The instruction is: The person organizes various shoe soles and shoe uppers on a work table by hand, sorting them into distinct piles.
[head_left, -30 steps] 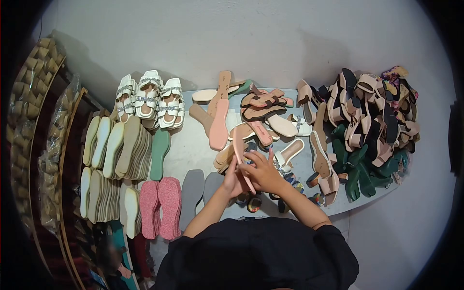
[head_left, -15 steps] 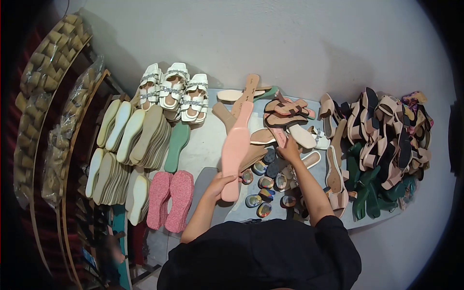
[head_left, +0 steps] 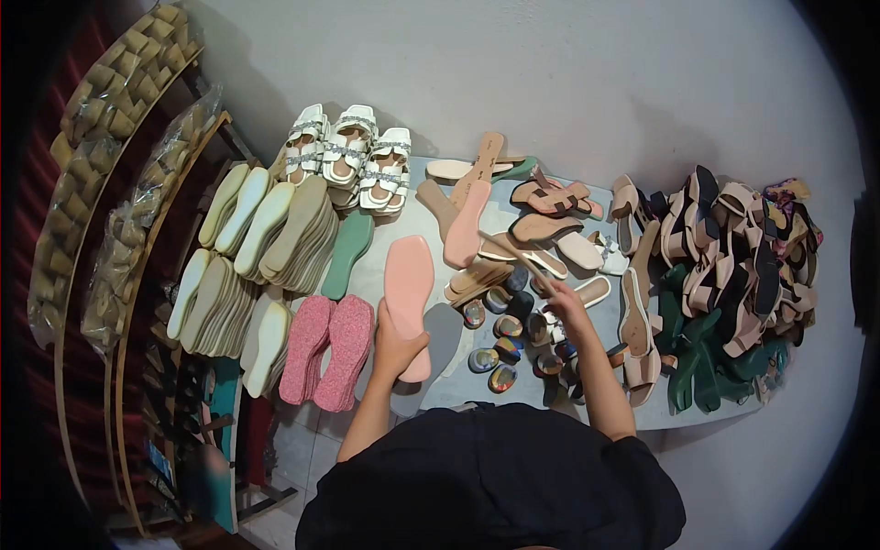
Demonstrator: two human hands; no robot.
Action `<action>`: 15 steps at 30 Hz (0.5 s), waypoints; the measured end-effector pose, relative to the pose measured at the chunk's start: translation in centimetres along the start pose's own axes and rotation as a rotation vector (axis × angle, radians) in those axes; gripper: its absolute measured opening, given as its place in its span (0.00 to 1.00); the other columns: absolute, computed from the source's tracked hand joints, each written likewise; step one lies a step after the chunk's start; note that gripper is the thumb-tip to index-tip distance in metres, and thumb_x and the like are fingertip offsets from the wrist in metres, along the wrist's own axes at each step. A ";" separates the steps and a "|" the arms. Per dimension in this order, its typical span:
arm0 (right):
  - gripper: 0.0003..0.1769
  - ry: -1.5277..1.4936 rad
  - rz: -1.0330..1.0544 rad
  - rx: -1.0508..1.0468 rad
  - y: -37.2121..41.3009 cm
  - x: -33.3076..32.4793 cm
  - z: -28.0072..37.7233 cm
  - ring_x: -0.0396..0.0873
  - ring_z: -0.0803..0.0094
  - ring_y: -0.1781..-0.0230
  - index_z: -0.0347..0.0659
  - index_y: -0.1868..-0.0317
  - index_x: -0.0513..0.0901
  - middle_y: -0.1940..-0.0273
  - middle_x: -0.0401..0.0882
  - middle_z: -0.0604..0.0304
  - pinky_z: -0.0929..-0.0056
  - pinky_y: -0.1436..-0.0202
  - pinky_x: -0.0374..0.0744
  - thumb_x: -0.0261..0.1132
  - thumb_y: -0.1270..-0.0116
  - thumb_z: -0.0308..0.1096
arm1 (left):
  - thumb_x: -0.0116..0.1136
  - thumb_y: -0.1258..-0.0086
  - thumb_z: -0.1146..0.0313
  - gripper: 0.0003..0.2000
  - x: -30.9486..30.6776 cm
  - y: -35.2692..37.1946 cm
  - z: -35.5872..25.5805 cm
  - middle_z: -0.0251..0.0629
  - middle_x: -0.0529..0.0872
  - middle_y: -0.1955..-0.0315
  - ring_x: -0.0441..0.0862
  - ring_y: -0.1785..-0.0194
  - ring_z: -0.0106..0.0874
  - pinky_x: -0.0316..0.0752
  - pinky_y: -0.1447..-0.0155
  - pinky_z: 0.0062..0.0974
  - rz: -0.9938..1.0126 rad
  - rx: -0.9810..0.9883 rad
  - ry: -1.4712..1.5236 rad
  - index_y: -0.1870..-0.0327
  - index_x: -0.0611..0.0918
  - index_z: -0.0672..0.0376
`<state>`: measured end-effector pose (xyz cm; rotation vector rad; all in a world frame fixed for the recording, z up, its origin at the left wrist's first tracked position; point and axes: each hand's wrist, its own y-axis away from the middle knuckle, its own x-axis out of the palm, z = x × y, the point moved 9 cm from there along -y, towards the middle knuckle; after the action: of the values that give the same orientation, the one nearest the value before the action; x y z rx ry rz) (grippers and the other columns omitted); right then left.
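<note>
My left hand (head_left: pixel 397 346) is wrapped round the lower part of a pink insole (head_left: pixel 409 284), its broad end pointing up and its flat face towards me. Another pink insole (head_left: pixel 467 227) lies on the table just beyond it. My right hand (head_left: pixel 568 310) grips one end of a thin tan insole (head_left: pixel 520 259), turned nearly edge-on and slightly blurred; its face is hidden. Below and beside that hand are several round multicoloured pieces (head_left: pixel 508 326) and a pale sandal (head_left: pixel 596 291). Sandals with dark-edged straps (head_left: pixel 555 197) lie farther back.
Left on the table (head_left: pixel 403 197) are stacked beige insoles (head_left: pixel 298 234), a green insole (head_left: pixel 348 257), pink speckled soles (head_left: pixel 344 353) and white sandals (head_left: pixel 348 151). Heeled sandals (head_left: pixel 706 247) and green pieces (head_left: pixel 701 357) are heaped right. A shelf with bagged heels (head_left: pixel 128 69) stands far left.
My left hand has drawn its pink insole down and left, away from the other pink one. My right hand has moved back from the sandal pile, with a tan insole now edge-on in it.
</note>
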<state>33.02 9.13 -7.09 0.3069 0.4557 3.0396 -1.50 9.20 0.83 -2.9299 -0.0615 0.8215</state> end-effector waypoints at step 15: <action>0.35 -0.350 -0.025 0.078 5.1 9.7 -1.0 0.72 0.67 0.66 0.44 0.44 0.62 0.64 0.70 0.57 0.74 0.66 0.74 0.49 0.59 0.16 | 0.67 0.59 0.68 0.45 -3.9 1.0 -1.4 0.57 0.72 0.48 0.73 0.46 0.51 0.70 0.45 0.40 -0.022 0.120 0.000 0.36 0.55 0.63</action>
<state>23.20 4.80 -4.69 0.8108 0.5441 2.8590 -4.10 7.86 3.90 -2.8118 -0.0430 0.7931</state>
